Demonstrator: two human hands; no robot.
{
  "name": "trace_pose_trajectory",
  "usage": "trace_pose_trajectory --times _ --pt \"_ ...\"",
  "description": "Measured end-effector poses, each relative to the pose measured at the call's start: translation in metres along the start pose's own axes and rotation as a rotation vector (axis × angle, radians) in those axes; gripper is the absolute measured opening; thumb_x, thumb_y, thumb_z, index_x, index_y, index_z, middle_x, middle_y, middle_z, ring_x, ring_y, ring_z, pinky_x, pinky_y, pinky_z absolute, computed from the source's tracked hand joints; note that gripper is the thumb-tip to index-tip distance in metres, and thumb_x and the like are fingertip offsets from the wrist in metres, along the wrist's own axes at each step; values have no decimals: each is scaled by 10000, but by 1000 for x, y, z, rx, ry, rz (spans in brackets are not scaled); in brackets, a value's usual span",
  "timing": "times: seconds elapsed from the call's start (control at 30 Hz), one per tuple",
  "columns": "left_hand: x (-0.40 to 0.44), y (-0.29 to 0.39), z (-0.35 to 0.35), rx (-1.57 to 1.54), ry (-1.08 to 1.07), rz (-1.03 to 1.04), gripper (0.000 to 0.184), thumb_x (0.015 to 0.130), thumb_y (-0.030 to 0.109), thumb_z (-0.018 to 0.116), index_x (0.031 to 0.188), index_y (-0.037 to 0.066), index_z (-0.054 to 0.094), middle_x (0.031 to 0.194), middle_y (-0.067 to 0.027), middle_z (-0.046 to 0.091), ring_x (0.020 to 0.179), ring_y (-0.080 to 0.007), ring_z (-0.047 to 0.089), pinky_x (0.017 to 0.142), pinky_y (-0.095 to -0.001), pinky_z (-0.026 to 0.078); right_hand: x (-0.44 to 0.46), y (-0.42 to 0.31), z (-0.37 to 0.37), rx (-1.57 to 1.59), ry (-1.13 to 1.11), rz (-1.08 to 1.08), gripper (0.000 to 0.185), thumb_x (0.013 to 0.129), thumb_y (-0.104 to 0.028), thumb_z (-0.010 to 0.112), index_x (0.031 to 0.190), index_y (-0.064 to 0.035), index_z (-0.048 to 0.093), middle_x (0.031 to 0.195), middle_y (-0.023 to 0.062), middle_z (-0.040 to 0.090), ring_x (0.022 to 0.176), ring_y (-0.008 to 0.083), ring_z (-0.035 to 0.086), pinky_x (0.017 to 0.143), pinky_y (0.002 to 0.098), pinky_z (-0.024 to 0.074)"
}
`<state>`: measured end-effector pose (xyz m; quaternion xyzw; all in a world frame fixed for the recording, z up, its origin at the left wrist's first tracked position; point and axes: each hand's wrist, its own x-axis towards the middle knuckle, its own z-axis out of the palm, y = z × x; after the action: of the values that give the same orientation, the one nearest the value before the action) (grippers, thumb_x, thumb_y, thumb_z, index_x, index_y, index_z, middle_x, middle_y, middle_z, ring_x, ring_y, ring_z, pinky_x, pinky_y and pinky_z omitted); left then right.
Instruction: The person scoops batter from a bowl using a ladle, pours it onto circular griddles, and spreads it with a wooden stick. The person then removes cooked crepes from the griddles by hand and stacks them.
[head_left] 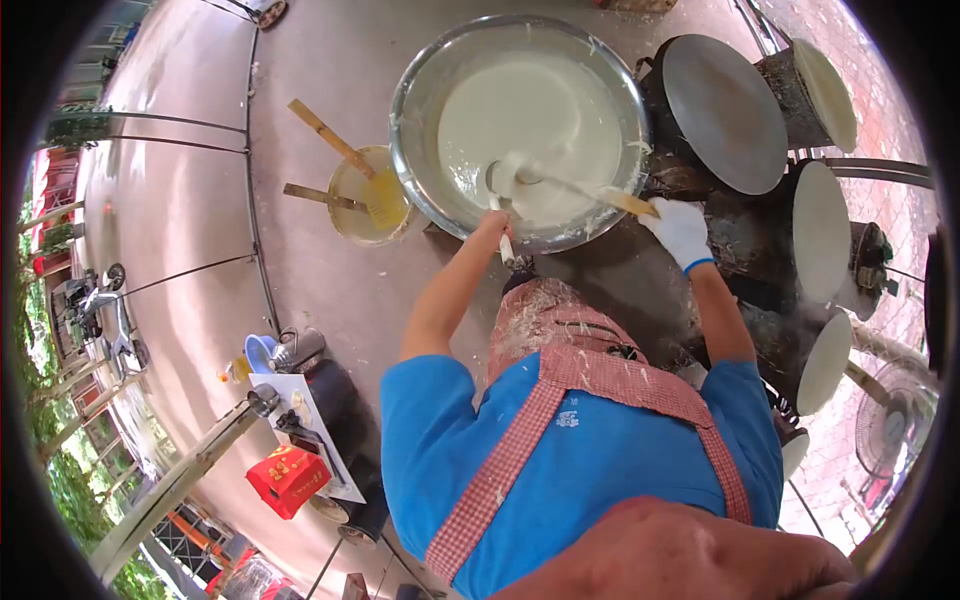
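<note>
A wide metal basin (pixel 402 120) holds smooth white batter (pixel 520 110). My left hand (pixel 490 228) is closed around the white handle of a ladle (pixel 494 178), whose head is over the batter near the basin's front rim. My right hand (pixel 682 234), in a white glove with a blue cuff, is closed on the wooden end of a long-handled stirring tool (pixel 628 202). That tool's batter-coated head lies close to the ladle; its exact shape is hidden by batter. My right hand is just outside the basin's right rim.
Left of the basin stands a bucket (pixel 345 185) with yellow liquid, a brush (pixel 380 195) and a wooden-handled tool (pixel 325 125). Round griddles (pixel 725 115) on dark stoves line the right, with a fan (pixel 895 420) beyond. A small table (pixel 335 465) with a red bag (pixel 288 482) is lower left.
</note>
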<state>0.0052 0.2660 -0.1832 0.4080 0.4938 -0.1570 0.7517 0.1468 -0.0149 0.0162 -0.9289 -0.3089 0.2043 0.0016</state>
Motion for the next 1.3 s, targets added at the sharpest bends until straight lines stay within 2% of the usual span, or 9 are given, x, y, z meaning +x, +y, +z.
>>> trace_pose_trajectory --times 0.27,0.43,0.7,0.93,1.0,1.07,1.13,1.23,1.3 --pt "49 -20 19 119 146 200 138 803 114 492 824 29 386 456 -39 319 298 -155 324 270 -307 272 -5 8 53 132 50 116 381 745 -450 557 776 -72 596 721 160 607 730 334 593 655 437 450" --pt "-24 24 51 -884 -551 -512 314 835 185 531 610 99 330 473 0 326 308 -85 278 259 -245 237 -56 0 61 280 -60 229 414 758 -472 549 834 -68 599 761 187 612 719 355 590 643 443 452" --pt "-315 154 122 -474 -473 327 177 838 186 541 939 189 395 562 42 280 391 -38 248 275 -162 204 -50 21 -40 455 879 -273 313 782 -307 613 988 -71 600 792 175 622 698 329 598 603 385 469" --pt "-412 215 105 139 -260 1108 236 869 181 480 1084 200 386 536 31 376 360 -52 340 272 -174 241 -27 11 -133 1107 855 -308 367 776 -217 648 1030 37 573 883 145 644 777 143 600 704 281 470" --pt "-353 205 81 79 -210 997 413 860 185 498 1208 240 284 469 39 314 321 -74 333 262 -209 223 -7 17 -78 1214 694 -437 367 763 -200 665 1034 31 576 840 113 637 742 120 572 692 269 467" --pt "-342 156 97 7 -7 686 151 865 198 492 980 135 418 461 48 288 339 -54 304 280 -190 243 -23 16 -36 1177 401 -218 340 750 -266 659 964 -5 618 712 81 617 639 139 561 603 290 451" --pt "-287 150 66 -684 -526 -123 237 872 212 483 677 115 390 465 48 257 340 -43 264 283 -189 238 -49 27 -8 1060 188 -22 346 727 -329 652 892 -24 650 663 81 617 597 155 567 569 302 435" --pt "-296 127 78 -473 -471 95 374 886 222 465 561 167 290 475 49 242 346 -39 238 274 -189 220 -82 55 4 862 318 -49 335 699 -328 661 837 -23 660 653 99 620 594 155 583 567 303 431" --pt "-294 139 73 -720 -725 -367 351 905 238 432 588 141 318 489 43 251 350 -47 231 275 -178 214 -120 52 -45 963 273 52 296 729 -275 652 875 -18 648 702 110 630 642 160 595 600 302 444"
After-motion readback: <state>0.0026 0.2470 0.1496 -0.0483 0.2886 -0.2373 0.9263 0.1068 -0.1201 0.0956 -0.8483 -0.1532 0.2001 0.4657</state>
